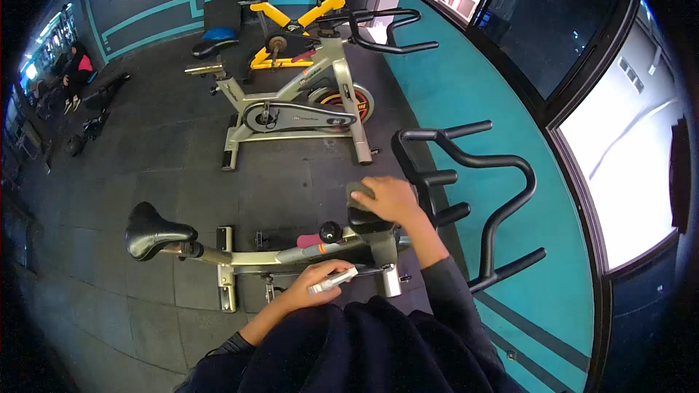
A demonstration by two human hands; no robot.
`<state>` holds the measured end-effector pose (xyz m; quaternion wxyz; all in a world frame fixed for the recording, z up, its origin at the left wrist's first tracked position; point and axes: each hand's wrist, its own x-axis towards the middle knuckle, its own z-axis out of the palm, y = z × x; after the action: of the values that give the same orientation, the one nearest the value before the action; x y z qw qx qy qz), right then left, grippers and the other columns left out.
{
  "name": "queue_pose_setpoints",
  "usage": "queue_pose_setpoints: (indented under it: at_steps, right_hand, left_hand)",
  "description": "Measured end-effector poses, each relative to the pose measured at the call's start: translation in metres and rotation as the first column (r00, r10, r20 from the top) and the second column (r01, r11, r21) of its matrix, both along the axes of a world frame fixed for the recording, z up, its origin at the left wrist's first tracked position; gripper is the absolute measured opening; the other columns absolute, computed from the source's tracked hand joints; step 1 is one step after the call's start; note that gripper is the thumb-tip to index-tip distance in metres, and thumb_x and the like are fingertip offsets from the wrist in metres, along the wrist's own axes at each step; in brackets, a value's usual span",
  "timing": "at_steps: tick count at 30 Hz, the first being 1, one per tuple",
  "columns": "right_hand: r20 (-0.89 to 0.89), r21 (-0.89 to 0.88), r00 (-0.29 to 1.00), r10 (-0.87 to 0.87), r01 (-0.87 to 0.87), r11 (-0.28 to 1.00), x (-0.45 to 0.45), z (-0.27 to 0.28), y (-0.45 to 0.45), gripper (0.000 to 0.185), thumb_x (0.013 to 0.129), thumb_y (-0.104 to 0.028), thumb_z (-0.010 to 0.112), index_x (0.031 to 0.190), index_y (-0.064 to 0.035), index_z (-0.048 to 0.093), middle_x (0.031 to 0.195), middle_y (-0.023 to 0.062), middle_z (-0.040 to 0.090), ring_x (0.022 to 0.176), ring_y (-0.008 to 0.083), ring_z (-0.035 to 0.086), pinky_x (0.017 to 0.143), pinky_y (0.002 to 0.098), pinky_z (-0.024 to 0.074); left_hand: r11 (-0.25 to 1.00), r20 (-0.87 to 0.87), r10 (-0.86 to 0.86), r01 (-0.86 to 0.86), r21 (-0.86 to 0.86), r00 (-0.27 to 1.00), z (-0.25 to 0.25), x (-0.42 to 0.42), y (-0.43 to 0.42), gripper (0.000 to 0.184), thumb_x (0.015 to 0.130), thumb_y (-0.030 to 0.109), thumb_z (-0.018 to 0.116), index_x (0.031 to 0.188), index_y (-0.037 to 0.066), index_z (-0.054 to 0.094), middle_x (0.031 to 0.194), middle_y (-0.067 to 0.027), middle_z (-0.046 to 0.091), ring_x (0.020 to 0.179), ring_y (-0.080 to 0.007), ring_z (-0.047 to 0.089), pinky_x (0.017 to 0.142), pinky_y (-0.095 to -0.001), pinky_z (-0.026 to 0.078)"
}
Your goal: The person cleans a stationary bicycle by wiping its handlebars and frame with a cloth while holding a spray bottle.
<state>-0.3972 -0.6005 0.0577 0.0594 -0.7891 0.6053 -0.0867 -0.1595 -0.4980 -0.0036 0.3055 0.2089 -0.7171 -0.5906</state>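
Left hand [313, 288] is closed around a small pale bottle [331, 281], fingers curled over its far side and thumb underneath not clearly seen. That bottle sits just off the near edge of the exercise bike [262, 257], tilted, its white top toward the front post [384, 249]. Right hand [391, 201] rests over the top of the same post, at the bike's front end, thumb out to the left on a greyish patch [357, 193] that may be a cloth; its fingertips are partly hidden, so whether they are clamped on anything I cannot tell. The two hands are apart.

The bike stands crosswise on the dark tiled floor [182, 182], its black saddle [156, 231] at the left end and its black handlebar [495, 161] at the right end, beside the teal wall [437, 87]. Just left of the post, a round black knob [330, 231] rises from the frame, with something pink [309, 241] next to it, too little of it showing to name.

Beyond the far edge of this bike stands a silver bike [298, 118], and behind that one a yellow bike [320, 11]. Dark-framed windows [542, 22] line the wall at right. Well off at the far left, a person [77, 73] in dark clothes with a pink patch is near other equipment
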Motion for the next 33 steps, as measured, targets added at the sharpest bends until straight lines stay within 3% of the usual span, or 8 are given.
queue_pose_setpoints:
  at_steps: [10,16,19,22,27,28,30,33]
  right_hand:
    - [-0.015,-0.536,0.996,-0.092,0.070,0.841,0.026,-0.040,0.055,0.037,0.084,-0.035,0.062,0.112,-0.0102,0.060,0.118,0.0050,0.062,0.114,0.0213,0.054,0.100,0.0427,0.0367]
    - [0.241,-0.409,0.965,-0.101,0.196,0.891,0.020,-0.018,0.108,0.036,0.080,-0.026,0.068,0.111,-0.0072,0.062,0.114,0.0095,0.063,0.107,0.0248,0.060,0.092,0.0377,0.0451]
    - [0.616,-0.113,0.751,-0.238,0.383,0.917,-0.006,0.015,0.132,0.032,0.087,-0.026,0.065,0.110,-0.0042,0.060,0.100,0.0196,0.066,0.090,0.0367,0.065,0.076,0.0390,0.0506]
    - [0.785,-0.125,0.522,-0.333,0.660,0.741,-0.040,0.051,0.156,0.033,0.096,-0.026,0.053,0.110,0.0031,0.058,0.099,0.0103,0.061,0.091,0.0177,0.055,0.078,0.0319,0.0458]
    - [0.950,-0.300,0.129,0.284,0.625,0.721,-0.063,0.070,0.157,0.051,0.100,-0.040,0.038,0.133,-0.0021,0.042,0.129,0.0147,0.050,0.118,0.0278,0.051,0.099,0.0418,0.0409]
    - [0.950,-0.300,0.131,0.283,0.628,0.718,-0.060,0.071,0.150,0.051,0.100,-0.040,0.038,0.133,-0.0021,0.042,0.129,0.0147,0.050,0.118,0.0278,0.051,0.099,0.0418,0.0409]
    - [0.496,-0.531,0.862,-0.110,0.400,0.747,-0.049,0.063,0.127,0.061,0.094,-0.046,0.046,0.139,-0.0061,0.038,0.139,0.0153,0.042,0.129,0.0325,0.039,0.104,0.0469,0.0329]
    - [-0.099,-0.400,0.956,-0.276,0.216,0.891,-0.038,-0.001,0.094,0.061,0.089,-0.045,0.052,0.140,-0.0122,0.041,0.145,0.0138,0.037,0.135,0.0366,0.031,0.107,0.0506,0.0268]
  left_hand:
    - [0.998,0.070,-0.049,0.045,0.046,0.996,-0.003,0.009,0.014,0.046,0.072,0.010,0.062,0.117,0.003,0.055,0.111,-0.0124,0.062,0.104,-0.0255,0.061,0.091,-0.0334,0.045]
    - [0.996,0.046,-0.086,0.087,-0.026,0.995,0.003,0.003,0.008,0.046,0.071,0.008,0.061,0.116,0.003,0.055,0.111,-0.0122,0.062,0.101,-0.0245,0.062,0.089,-0.0330,0.046]
    - [0.990,-0.038,-0.086,0.081,-0.120,0.996,-0.004,0.001,0.003,0.043,0.075,0.006,0.063,0.117,0.004,0.055,0.107,-0.0081,0.064,0.098,-0.0192,0.062,0.085,-0.0310,0.048]
    - [0.990,0.014,-0.102,0.103,-0.098,0.995,-0.008,0.000,0.001,0.043,0.075,0.007,0.064,0.117,0.004,0.055,0.108,-0.0081,0.063,0.099,-0.0192,0.062,0.086,-0.0309,0.048]
    - [0.980,-0.015,-0.114,0.110,-0.169,0.993,-0.009,-0.007,-0.005,0.043,0.075,0.002,0.063,0.117,0.004,0.055,0.107,-0.0076,0.064,0.098,-0.0183,0.063,0.085,-0.0302,0.048]
    - [0.979,-0.015,-0.119,0.114,-0.168,0.993,-0.010,-0.009,-0.006,0.043,0.075,0.002,0.063,0.117,0.004,0.055,0.107,-0.0076,0.064,0.098,-0.0183,0.063,0.085,-0.0302,0.048]
    - [0.986,-0.012,-0.138,0.137,-0.097,0.990,-0.011,-0.012,-0.006,0.044,0.075,0.001,0.063,0.118,0.004,0.055,0.106,-0.0073,0.064,0.098,-0.0182,0.063,0.084,-0.0299,0.048]
    - [0.987,0.098,-0.146,0.152,-0.058,0.984,-0.004,-0.017,-0.006,0.048,0.069,0.004,0.061,0.117,0.006,0.055,0.112,-0.0118,0.061,0.103,-0.0265,0.061,0.089,-0.0335,0.047]
